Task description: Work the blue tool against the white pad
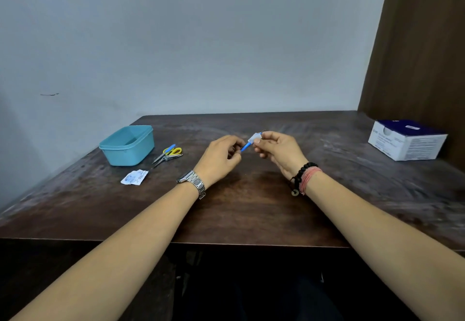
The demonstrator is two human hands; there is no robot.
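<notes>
Above the middle of the dark wooden table (251, 210), both hands hold one small item, a blue stick with a white wrapper (250, 142) at its upper end. My left hand (221, 157), with a metal watch on the wrist, pinches the lower blue end. My right hand (276, 152), with bead and thread bracelets on the wrist, pinches the white upper end between thumb and fingers. The hands are a few centimetres apart.
A teal plastic box (128, 144) stands at the back left. Beside it lie yellow-handled scissors (167, 154) and a nail clipper (172, 157). A torn white packet (134, 177) lies nearer. A white and blue carton (407, 139) sits at the far right by a brown panel.
</notes>
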